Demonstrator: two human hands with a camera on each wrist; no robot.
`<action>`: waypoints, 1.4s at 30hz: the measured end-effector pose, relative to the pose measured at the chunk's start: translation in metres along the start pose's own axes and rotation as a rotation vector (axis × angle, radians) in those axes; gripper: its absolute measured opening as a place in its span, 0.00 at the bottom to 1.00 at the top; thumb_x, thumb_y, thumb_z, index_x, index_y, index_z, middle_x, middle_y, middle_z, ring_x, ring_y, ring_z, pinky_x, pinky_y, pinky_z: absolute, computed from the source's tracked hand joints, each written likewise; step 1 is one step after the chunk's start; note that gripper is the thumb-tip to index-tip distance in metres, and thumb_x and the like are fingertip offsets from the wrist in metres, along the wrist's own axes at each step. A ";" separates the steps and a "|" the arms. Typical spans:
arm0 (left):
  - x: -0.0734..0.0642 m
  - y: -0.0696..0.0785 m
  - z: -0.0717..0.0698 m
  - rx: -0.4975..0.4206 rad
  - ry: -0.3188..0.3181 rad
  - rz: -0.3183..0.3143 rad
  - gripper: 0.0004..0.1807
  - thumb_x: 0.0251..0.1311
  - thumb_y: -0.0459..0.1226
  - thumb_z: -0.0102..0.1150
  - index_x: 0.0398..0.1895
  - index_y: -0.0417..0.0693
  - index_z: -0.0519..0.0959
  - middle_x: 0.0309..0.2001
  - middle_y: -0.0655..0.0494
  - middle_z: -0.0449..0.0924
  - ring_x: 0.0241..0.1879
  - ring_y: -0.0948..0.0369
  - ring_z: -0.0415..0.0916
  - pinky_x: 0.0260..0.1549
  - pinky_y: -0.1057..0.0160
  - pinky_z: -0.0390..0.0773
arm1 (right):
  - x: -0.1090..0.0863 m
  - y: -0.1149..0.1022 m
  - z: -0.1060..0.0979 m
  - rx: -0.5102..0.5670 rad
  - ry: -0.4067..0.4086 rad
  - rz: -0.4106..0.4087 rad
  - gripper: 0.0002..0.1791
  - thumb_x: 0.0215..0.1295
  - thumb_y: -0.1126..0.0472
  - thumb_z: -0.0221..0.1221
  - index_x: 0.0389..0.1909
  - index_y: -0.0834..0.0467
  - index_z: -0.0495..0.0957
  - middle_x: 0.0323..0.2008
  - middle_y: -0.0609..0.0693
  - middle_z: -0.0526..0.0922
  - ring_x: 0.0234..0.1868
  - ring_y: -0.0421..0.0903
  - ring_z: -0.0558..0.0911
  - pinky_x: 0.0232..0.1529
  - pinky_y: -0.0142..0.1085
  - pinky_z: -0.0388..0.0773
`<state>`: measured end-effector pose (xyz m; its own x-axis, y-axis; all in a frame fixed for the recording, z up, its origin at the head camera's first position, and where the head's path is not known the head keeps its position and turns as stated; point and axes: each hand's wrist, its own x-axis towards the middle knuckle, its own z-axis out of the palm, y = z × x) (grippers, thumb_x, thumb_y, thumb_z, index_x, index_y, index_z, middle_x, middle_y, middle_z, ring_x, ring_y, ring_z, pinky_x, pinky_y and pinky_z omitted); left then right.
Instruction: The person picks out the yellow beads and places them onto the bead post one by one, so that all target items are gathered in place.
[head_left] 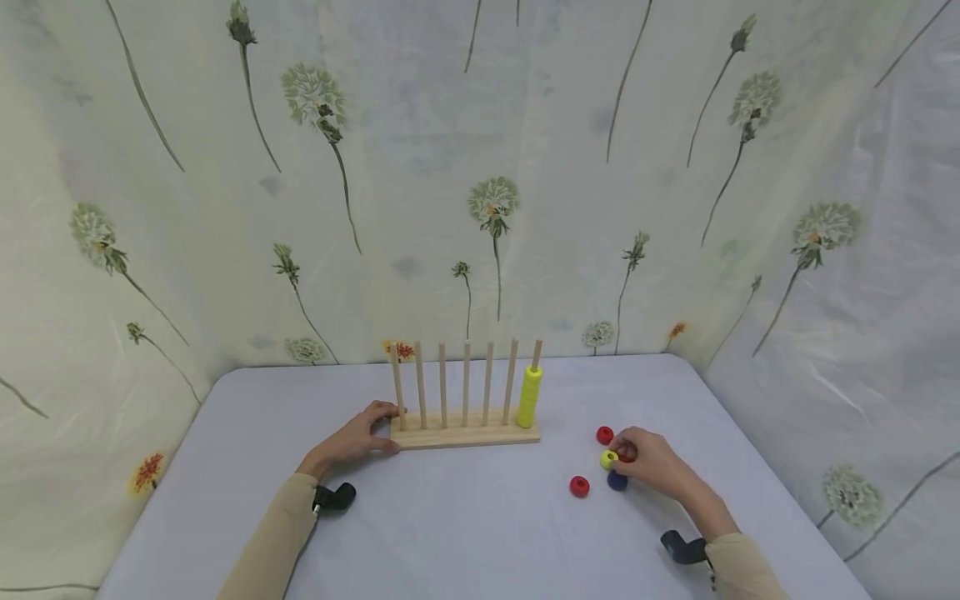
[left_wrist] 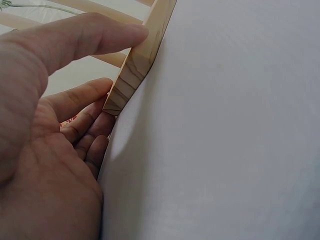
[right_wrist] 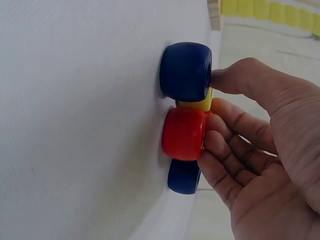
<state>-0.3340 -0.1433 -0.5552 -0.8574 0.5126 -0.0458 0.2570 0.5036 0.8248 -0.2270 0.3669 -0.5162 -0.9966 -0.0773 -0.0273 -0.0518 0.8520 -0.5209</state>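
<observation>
My left hand [head_left: 362,435] grips the left end of a wooden peg rack [head_left: 468,437], thumb along the front of its base and fingers behind. Several yellow beads [head_left: 529,398] are stacked on the rack's rightmost peg. To the right, my right hand [head_left: 658,463] is down among loose beads, with thumb and index finger at a yellow bead [head_left: 609,459], pinching it. In the right wrist view a blue bead [right_wrist: 185,72] and a red bead [right_wrist: 183,134] stand in front, partly covering the yellow one. Another blue bead [right_wrist: 184,176] lies behind the red.
Two more red beads lie nearby: one red bead [head_left: 604,435] beyond the yellow, another red bead [head_left: 579,487] nearer. The rack's other pegs [head_left: 466,383] are bare. A white cloth covers the table [head_left: 465,533]; a flower-printed curtain [head_left: 420,167] hangs behind it.
</observation>
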 end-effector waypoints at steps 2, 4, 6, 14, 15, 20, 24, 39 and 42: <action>0.000 -0.001 -0.001 0.002 -0.001 0.002 0.37 0.49 0.44 0.72 0.65 0.49 0.71 0.66 0.50 0.62 0.71 0.46 0.53 0.69 0.41 0.52 | 0.001 -0.002 0.002 -0.010 0.007 -0.002 0.12 0.53 0.62 0.69 0.38 0.59 0.80 0.30 0.47 0.78 0.32 0.42 0.74 0.32 0.30 0.75; -0.001 -0.001 -0.001 0.004 -0.001 0.007 0.37 0.49 0.44 0.72 0.65 0.48 0.70 0.66 0.49 0.62 0.71 0.46 0.53 0.69 0.41 0.52 | 0.002 -0.005 0.003 -0.018 0.007 -0.009 0.13 0.53 0.61 0.70 0.38 0.59 0.80 0.30 0.47 0.78 0.32 0.43 0.74 0.32 0.31 0.75; -0.001 -0.001 -0.001 -0.001 -0.006 0.005 0.38 0.50 0.44 0.72 0.65 0.48 0.70 0.67 0.49 0.61 0.72 0.46 0.52 0.69 0.41 0.52 | 0.002 -0.008 0.005 -0.022 0.008 -0.003 0.13 0.53 0.61 0.70 0.38 0.59 0.80 0.29 0.47 0.77 0.32 0.43 0.73 0.31 0.31 0.75; -0.004 0.000 0.001 -0.006 -0.014 0.006 0.40 0.49 0.45 0.71 0.66 0.44 0.68 0.69 0.46 0.58 0.71 0.45 0.54 0.68 0.41 0.54 | 0.003 -0.012 0.011 -0.031 -0.013 -0.013 0.13 0.53 0.60 0.70 0.38 0.58 0.80 0.28 0.46 0.77 0.30 0.41 0.72 0.28 0.29 0.72; -0.004 -0.001 0.001 -0.005 -0.014 0.004 0.40 0.49 0.45 0.71 0.66 0.45 0.68 0.69 0.46 0.58 0.70 0.46 0.55 0.68 0.41 0.54 | 0.003 -0.012 0.012 -0.035 -0.013 -0.017 0.13 0.53 0.60 0.70 0.38 0.58 0.80 0.28 0.46 0.77 0.30 0.41 0.72 0.28 0.29 0.72; -0.003 -0.001 0.001 -0.002 -0.016 0.013 0.40 0.50 0.45 0.71 0.67 0.45 0.68 0.69 0.46 0.59 0.70 0.46 0.56 0.68 0.41 0.55 | 0.003 -0.012 0.014 -0.024 0.002 -0.027 0.15 0.52 0.61 0.69 0.40 0.59 0.79 0.29 0.46 0.77 0.31 0.41 0.72 0.28 0.29 0.71; -0.003 0.001 0.002 -0.007 -0.009 0.009 0.39 0.49 0.44 0.72 0.66 0.45 0.68 0.68 0.47 0.60 0.71 0.46 0.54 0.69 0.41 0.53 | 0.003 -0.011 0.015 -0.008 0.025 -0.032 0.16 0.51 0.62 0.68 0.41 0.60 0.78 0.30 0.47 0.76 0.32 0.42 0.71 0.28 0.29 0.71; -0.001 0.003 0.000 -0.004 0.002 0.011 0.36 0.49 0.43 0.72 0.64 0.50 0.71 0.67 0.48 0.62 0.71 0.46 0.53 0.70 0.40 0.50 | 0.019 -0.036 -0.013 0.070 0.168 -0.088 0.16 0.56 0.58 0.66 0.44 0.57 0.75 0.36 0.50 0.77 0.38 0.48 0.74 0.36 0.32 0.74; -0.001 0.003 0.000 0.001 0.002 0.007 0.36 0.49 0.43 0.72 0.64 0.50 0.71 0.67 0.48 0.62 0.71 0.45 0.53 0.69 0.39 0.50 | 0.027 -0.051 -0.025 0.076 0.216 -0.116 0.17 0.56 0.57 0.66 0.44 0.56 0.75 0.36 0.49 0.77 0.39 0.47 0.74 0.37 0.30 0.74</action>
<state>-0.3325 -0.1426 -0.5527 -0.8563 0.5150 -0.0390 0.2636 0.5007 0.8245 -0.2526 0.3343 -0.4692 -0.9752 -0.0524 0.2152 -0.1694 0.8021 -0.5727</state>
